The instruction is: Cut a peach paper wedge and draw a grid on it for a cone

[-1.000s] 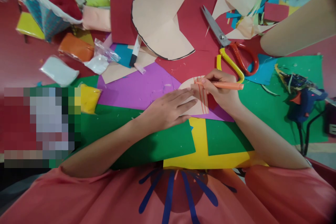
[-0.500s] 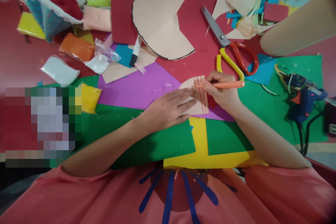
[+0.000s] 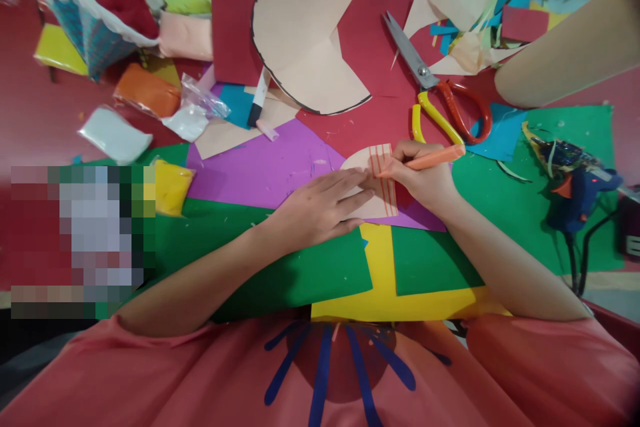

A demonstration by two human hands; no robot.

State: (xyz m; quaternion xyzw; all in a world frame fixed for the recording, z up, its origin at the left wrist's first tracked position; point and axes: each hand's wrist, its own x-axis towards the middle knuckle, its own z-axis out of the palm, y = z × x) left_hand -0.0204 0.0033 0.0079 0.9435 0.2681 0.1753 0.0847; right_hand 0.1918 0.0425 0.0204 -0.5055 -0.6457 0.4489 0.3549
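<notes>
My right hand (image 3: 425,173) pinches an orange marker (image 3: 437,157), its tip down on a small cream paper piece (image 3: 389,203) with a rounded left end. Orange lines run across the right part of that piece, some crossing. Lying flat over its left part is my left hand (image 3: 325,203), fingers stretched out and holding nothing. Beneath the piece is purple paper (image 3: 260,167). Just beyond my right hand rest scissors (image 3: 425,77) with one red and one yellow handle, blades apart.
A large cream cut-out (image 3: 300,33) with a black outline lies ahead. A blue glue gun (image 3: 583,190) stands at right, near a beige cylinder (image 3: 565,47) and paper scraps (image 3: 465,13). Packets of coloured clay (image 3: 145,90) lie at left. Green sheets (image 3: 300,273) cover the near side.
The marker's back end has tilted upward, and its tip has moved slightly down the striped paper. My left hand stays in place.
</notes>
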